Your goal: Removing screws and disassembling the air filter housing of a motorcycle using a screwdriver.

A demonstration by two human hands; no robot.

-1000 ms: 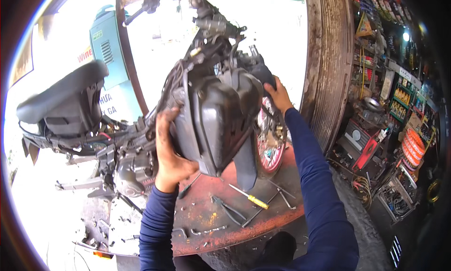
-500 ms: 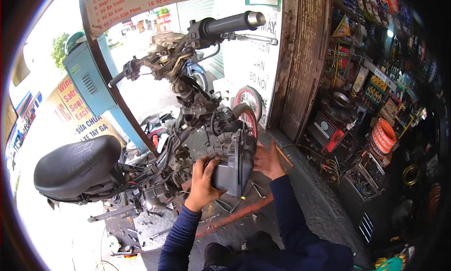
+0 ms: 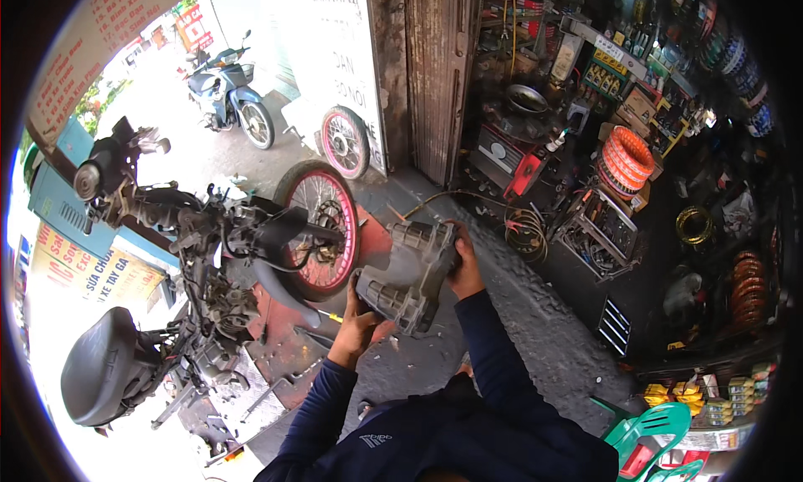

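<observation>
Out in front of me, away from the motorcycle, I hold a black plastic air filter box (image 3: 393,275) in both hands. It is tilted, with ribbed, rounded parts along its sides. My left hand (image 3: 355,333) grips its near left end, thumb and fingers closed against it. Around its right edge my right hand (image 3: 467,266) is closed, some of its fingers hidden behind the box. Left of the box stands the stripped motorcycle (image 3: 222,302), its frame and engine parts bare. Its red-rimmed front wheel (image 3: 328,269) is just beyond my left hand.
The black seat (image 3: 104,369) is at the left. Tools lie on a metal plate (image 3: 247,398) beneath the motorcycle. A loose wheel (image 3: 345,143) leans by the wall, with a blue scooter (image 3: 230,93) outside. Right are orange-wrapped tyres (image 3: 626,160), an air hose (image 3: 525,233) and a green chair (image 3: 657,428).
The air filter box has come away from the motorcycle toward the right, held in both hands. My right hand, open beside it before, now grips it. The view has swung right.
</observation>
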